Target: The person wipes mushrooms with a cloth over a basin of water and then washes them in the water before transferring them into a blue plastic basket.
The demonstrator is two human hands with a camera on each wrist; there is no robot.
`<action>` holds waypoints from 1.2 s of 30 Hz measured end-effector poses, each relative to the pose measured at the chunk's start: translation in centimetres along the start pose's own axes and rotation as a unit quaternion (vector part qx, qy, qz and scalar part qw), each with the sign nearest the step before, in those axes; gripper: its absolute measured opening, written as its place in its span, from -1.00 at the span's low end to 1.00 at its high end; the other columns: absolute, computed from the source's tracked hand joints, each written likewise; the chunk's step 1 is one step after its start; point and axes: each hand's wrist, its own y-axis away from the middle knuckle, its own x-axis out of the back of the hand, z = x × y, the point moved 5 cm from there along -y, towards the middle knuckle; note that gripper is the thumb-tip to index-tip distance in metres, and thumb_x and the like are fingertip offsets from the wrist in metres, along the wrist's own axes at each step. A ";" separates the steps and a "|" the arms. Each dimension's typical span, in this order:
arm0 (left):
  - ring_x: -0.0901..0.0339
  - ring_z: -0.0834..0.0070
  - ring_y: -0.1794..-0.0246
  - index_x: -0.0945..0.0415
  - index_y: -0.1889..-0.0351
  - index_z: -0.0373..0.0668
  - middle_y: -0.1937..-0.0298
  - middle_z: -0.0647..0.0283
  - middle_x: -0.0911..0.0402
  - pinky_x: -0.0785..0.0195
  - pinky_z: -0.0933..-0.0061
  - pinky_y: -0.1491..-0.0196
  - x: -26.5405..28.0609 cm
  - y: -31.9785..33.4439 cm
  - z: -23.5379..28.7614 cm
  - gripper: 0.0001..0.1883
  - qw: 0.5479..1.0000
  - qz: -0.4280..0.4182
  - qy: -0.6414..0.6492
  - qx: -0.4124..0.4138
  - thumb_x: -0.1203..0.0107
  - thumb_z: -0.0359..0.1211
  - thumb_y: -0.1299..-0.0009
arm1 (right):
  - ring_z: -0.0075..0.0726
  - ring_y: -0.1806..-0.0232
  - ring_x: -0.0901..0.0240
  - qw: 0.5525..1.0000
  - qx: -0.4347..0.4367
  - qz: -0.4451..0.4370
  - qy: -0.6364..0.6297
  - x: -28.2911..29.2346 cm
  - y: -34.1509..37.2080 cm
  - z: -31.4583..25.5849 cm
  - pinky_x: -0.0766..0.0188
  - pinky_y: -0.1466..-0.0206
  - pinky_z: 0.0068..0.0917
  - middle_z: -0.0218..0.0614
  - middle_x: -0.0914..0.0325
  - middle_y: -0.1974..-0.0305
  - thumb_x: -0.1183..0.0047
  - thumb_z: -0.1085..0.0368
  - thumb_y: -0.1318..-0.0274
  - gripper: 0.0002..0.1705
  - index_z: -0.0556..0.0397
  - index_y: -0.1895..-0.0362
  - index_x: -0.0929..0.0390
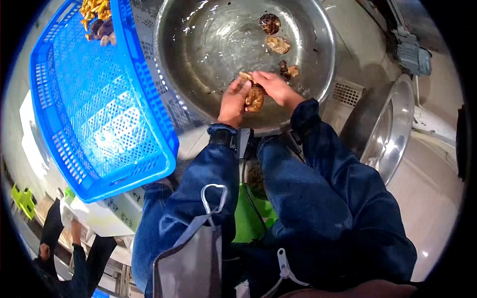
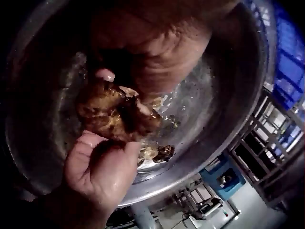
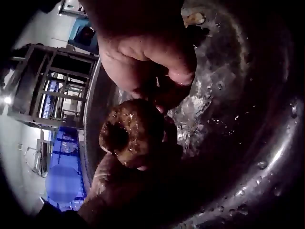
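Both hands meet over the near part of a wide metal basin [image 1: 174, 84] of water. Between them is a wet brown mushroom [image 1: 254, 100] with a lumpy surface; a dark hollow shows in it in the right wrist view. My left hand [image 1: 232, 105] grips it from the left side. My right hand [image 1: 277, 89] has curled fingers on its upper right edge, close to the left fingertips. A small pale piece [image 1: 245, 75] shows at the fingertips. Further back in the basin lie a dark mushroom [image 1: 270, 23], a pale tan one [image 1: 277, 44] and smaller pieces [image 1: 292, 71].
A blue perforated basket [image 1: 144, 89] stands at the left, with orange mushrooms [image 1: 95, 9] and purplish ones [image 1: 102, 30] at its far end. Another metal basin [image 1: 400, 119] leans at the right. A green bucket [image 1: 244, 218] is between the legs. Another person [image 1: 74, 258] appears lower left.
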 end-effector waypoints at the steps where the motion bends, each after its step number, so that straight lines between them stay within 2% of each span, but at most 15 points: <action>1: -0.59 0.48 0.14 -0.41 -0.17 -0.14 0.06 0.27 -0.60 -0.53 0.42 0.14 0.5 -0.1 0.2 -0.61 0.999 0.018 -0.038 0.022 -0.14 -0.27 -0.41 | -0.43 -0.10 -0.36 0.997 -0.002 -0.055 -0.053 0.0 -0.7 0.8 -0.29 -0.14 -0.52 -0.26 -0.45 -0.13 0.14 0.10 -0.39 -0.47 0.18 -0.28 -0.32; 4: -0.57 0.60 0.24 -0.43 -0.16 -0.17 0.15 0.32 -0.61 -0.47 0.55 0.28 -0.7 0.6 0.8 -0.60 0.998 0.027 0.055 -0.006 -0.17 -0.27 -0.40 | -0.44 -0.10 -0.36 0.983 0.049 -0.119 -0.130 0.0 1.1 -0.3 -0.29 -0.15 -0.53 -0.30 -0.47 -0.11 0.12 0.20 -0.38 -0.52 0.18 -0.27 -0.33; 5: -0.57 0.61 0.26 -0.44 -0.15 -0.14 0.16 0.34 -0.62 -0.46 0.57 0.30 -0.6 0.1 0.8 -0.62 0.998 0.014 0.051 -0.027 -0.16 -0.27 -0.40 | -0.43 -0.05 -0.42 0.990 0.115 -0.076 0.013 0.4 1.1 -1.2 -0.33 -0.14 -0.51 -0.27 -0.52 -0.06 0.08 0.34 -0.31 -0.56 0.15 -0.25 -0.36; 8: -0.58 0.59 0.24 -0.44 -0.14 -0.13 0.15 0.35 -0.62 -0.48 0.56 0.25 0.2 -0.7 0.1 -0.63 0.999 0.001 0.027 -0.035 -0.16 -0.28 -0.40 | -0.39 0.03 -0.49 0.964 0.206 -0.027 0.165 1.0 0.8 -1.5 -0.39 -0.09 -0.48 -0.19 -0.58 0.00 0.05 0.43 -0.21 -0.54 0.11 -0.22 -0.39; 13: -0.55 0.55 0.12 -0.44 -0.12 -0.14 0.07 0.33 -0.58 -0.47 0.51 0.11 -1.4 0.3 1.3 -0.66 0.994 -0.026 0.025 -0.107 -0.11 -0.27 -0.44 | -0.23 0.02 -0.54 0.930 0.222 -0.003 0.293 0.6 2.8 -3.8 -0.43 -0.04 -0.36 -0.06 -0.56 0.02 0.00 0.53 -0.04 -0.41 0.01 -0.24 -0.36; 16: -0.55 0.51 0.11 -0.43 -0.10 -0.17 0.09 0.30 -0.58 -0.47 0.47 0.07 -1.1 0.5 1.9 -0.71 0.994 -0.037 0.058 -0.085 -0.06 -0.32 -0.46 | -0.37 -0.03 -0.47 0.940 0.171 -0.040 0.291 -0.5 4.2 -5.5 -0.39 -0.10 -0.44 -0.23 -0.53 -0.05 0.11 0.65 -0.07 -0.36 0.01 -0.29 -0.32; 17: -0.56 0.47 0.14 -0.43 -0.07 -0.20 0.12 0.27 -0.58 -0.49 0.43 0.07 -0.9 0.5 1.8 -0.76 0.992 -0.006 0.101 -0.081 0.02 -0.35 -0.49 | -0.34 -0.03 -0.48 0.963 0.207 -0.076 0.155 -0.2 3.3 -4.0 -0.40 -0.11 -0.45 -0.22 -0.53 -0.06 0.10 0.65 -0.07 -0.36 0.04 -0.28 -0.31; 20: -0.56 0.43 0.07 -0.43 -0.14 -0.12 0.03 0.29 -0.58 -0.50 0.37 0.05 0.3 0.1 1.5 -0.72 0.994 0.029 0.101 -0.033 0.07 -0.33 -0.51 | -0.34 0.01 -0.49 0.962 0.247 -0.010 0.114 3.2 0.5 -1.1 -0.42 -0.08 -0.44 -0.16 -0.54 -0.04 0.08 0.56 -0.16 -0.48 0.11 -0.24 -0.32; 21: -0.57 0.43 0.10 -0.40 -0.17 -0.13 0.06 0.27 -0.59 -0.51 0.35 0.08 0.4 0.1 1.4 -0.70 0.994 0.028 0.094 -0.039 0.12 -0.32 -0.52 | -0.38 0.04 -0.49 0.948 0.254 0.097 0.168 4.2 0.3 -0.7 -0.43 -0.08 -0.45 -0.24 -0.55 0.01 0.13 0.50 -0.24 -0.57 0.17 -0.21 -0.34; 24: -0.56 0.39 0.12 -0.38 -0.10 -0.18 0.14 0.23 -0.57 -0.51 0.33 0.07 0.2 0.0 1.4 -0.75 0.990 -0.018 0.132 -0.045 0.13 -0.33 -0.53 | -0.41 0.07 -0.49 0.998 -0.024 0.055 0.036 3.2 -1.3 3.9 -0.45 -0.01 -0.45 -0.33 -0.55 0.08 0.16 0.42 -0.31 -0.66 0.14 -0.15 -0.41; 25: -0.54 0.40 0.08 -0.35 -0.11 -0.15 0.09 0.24 -0.56 -0.50 0.34 0.07 -0.5 0.4 1.7 -0.74 0.984 -0.034 0.167 -0.059 0.09 -0.32 -0.52 | -0.47 0.14 -0.47 0.971 -0.010 -0.001 -0.238 0.4 1.8 0.0 -0.45 0.11 -0.47 -0.40 -0.54 0.12 0.13 0.32 -0.34 -0.67 0.08 -0.13 -0.43; 29: -0.50 0.42 0.00 -0.34 -0.13 -0.08 -0.06 0.26 -0.51 -0.48 0.34 0.00 -1.0 1.0 2.5 -0.72 0.981 -0.095 0.127 -0.114 0.01 -0.31 -0.49 | -0.55 0.21 -0.43 0.995 0.088 0.004 0.053 0.9 1.7 -4.1 -0.44 0.24 -0.51 -0.42 -0.53 0.14 0.04 0.10 -0.32 -0.63 -0.01 -0.10 -0.47; 32: -0.48 0.42 -0.04 -0.33 -0.15 -0.10 -0.07 0.24 -0.51 -0.45 0.34 -0.07 -1.8 1.1 2.9 -0.71 0.975 -0.103 0.141 -0.137 0.03 -0.32 -0.50 | -0.53 0.20 -0.45 0.991 0.030 -0.023 0.128 0.8 2.1 -3.9 -0.46 0.30 -0.49 -0.41 -0.57 0.17 -0.03 0.03 -0.27 -0.55 0.04 -0.10 -0.47; 34: -0.47 0.37 -0.10 -0.31 -0.19 -0.12 -0.11 0.19 -0.50 -0.41 0.31 -0.13 -1.9 1.2 3.1 -0.68 0.977 -0.105 0.130 -0.132 0.05 -0.33 -0.51 | -0.45 0.07 -0.49 0.985 0.134 -0.034 0.105 -0.2 2.0 -4.1 -0.43 0.01 -0.47 -0.31 -0.59 0.12 -0.13 0.28 -0.19 -0.68 0.11 -0.01 -0.50; 36: -0.47 0.35 -0.12 -0.30 -0.24 -0.09 -0.14 0.18 -0.50 -0.41 0.29 -0.13 -2.0 1.4 3.2 -0.64 0.977 -0.111 0.141 -0.113 0.05 -0.34 -0.51 | -0.43 0.01 -0.50 0.977 0.163 -0.043 0.132 -0.2 1.3 -3.6 -0.38 -0.10 -0.46 -0.28 -0.59 0.10 -0.11 0.36 -0.18 -0.74 0.12 0.04 -0.52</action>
